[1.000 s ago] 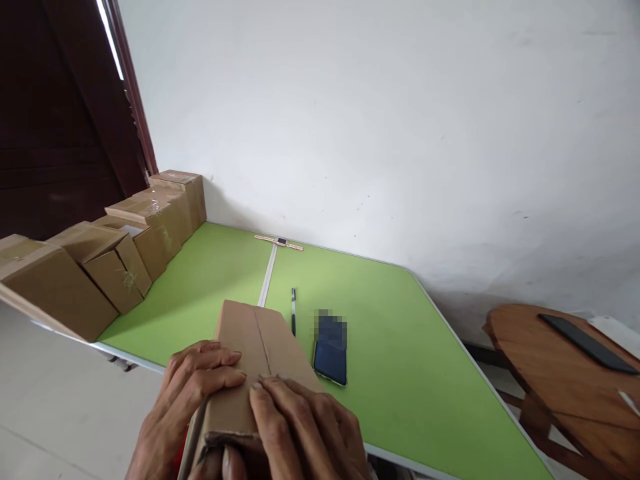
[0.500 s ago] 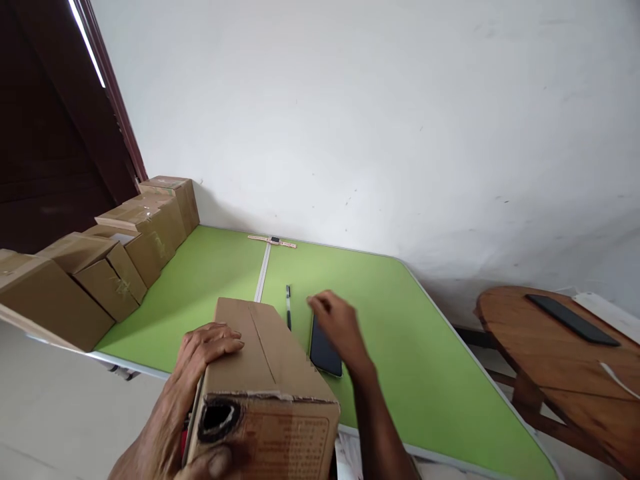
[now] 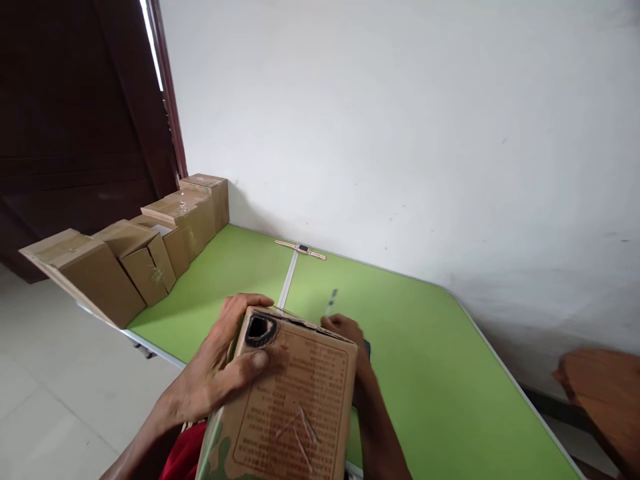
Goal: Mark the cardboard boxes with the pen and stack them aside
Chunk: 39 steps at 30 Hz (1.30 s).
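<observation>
My left hand (image 3: 227,363) grips a printed cardboard box (image 3: 300,393) at its left side, thumb on the front panel below a dark-rimmed round hole. The box is tilted, its lettered face toward me. Beyond its right edge, my right hand (image 3: 347,330) is closed around the near end of a slim black-and-pale pen-like stick (image 3: 332,301), blurred by motion. A dark phone (image 3: 369,347) lies behind my right wrist, mostly hidden.
Several cardboard boxes (image 3: 107,267) line the left end of the green table (image 3: 420,373). A pink-strapped watch (image 3: 303,249) lies near the wall. A wooden table (image 3: 603,387) stands to the right.
My right hand has taken hold of the pen-like stick that lay on the table. My left hand has tipped the box, bringing its lettered face up. The view has turned left.
</observation>
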### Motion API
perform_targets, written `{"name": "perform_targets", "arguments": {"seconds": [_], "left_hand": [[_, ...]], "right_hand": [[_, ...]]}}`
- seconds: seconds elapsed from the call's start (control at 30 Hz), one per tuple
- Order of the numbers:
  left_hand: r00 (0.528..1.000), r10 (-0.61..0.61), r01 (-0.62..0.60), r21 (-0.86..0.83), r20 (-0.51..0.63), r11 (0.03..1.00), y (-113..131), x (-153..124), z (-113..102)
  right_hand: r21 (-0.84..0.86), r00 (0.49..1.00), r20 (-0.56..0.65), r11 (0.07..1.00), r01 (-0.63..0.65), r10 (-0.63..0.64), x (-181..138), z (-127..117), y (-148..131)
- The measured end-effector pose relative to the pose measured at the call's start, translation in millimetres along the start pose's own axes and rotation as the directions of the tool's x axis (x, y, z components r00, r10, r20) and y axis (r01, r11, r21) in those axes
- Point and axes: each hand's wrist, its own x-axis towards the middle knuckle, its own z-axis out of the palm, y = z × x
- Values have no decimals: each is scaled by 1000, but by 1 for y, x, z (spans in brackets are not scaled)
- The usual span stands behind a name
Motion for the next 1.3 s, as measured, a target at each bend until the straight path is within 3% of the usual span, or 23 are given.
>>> {"name": "perform_targets", "arguments": {"seconds": [0.1, 0.17, 0.23, 0.33, 0.43, 0.63, 0.93, 1.07, 1.3], "left_hand": [[1000, 9, -9, -6, 2, 1000, 2, 7, 3], [1000, 7, -7, -11, -5, 1000, 4, 9, 6], [1000, 2, -2, -11, -11, 1000, 7, 11, 10], [1000, 4, -4, 2, -1, 1000, 10, 11, 14], [999, 36, -36, 17, 15, 999, 8, 11, 16], [993, 101, -103, 21, 57, 995, 2, 9, 19], [995, 81, -81, 4, 51, 997, 6, 7, 21], [996, 79, -80, 13, 51, 997, 4, 5, 20], [997, 65, -65, -10, 48, 998, 4, 4, 21]], "right_hand": [[282, 986, -88, 952, -115, 145, 17, -38, -26], [681, 906, -203, 718, -142, 371, 17, -64, -58], [803, 927, -183, 593, -51, 328, 7, -79, -93], [777, 991, -87, 629, 4, 100, -17, -75, -136], [703, 995, -92, 711, 34, 43, -37, -55, -153], [628, 995, -99, 776, 64, -1, -45, -48, -146], [607, 996, -72, 791, 78, -43, -46, -51, -145], [646, 995, -96, 761, 58, 5, -45, -50, -147], [702, 947, -196, 711, -45, 253, -42, -50, -155]]}}
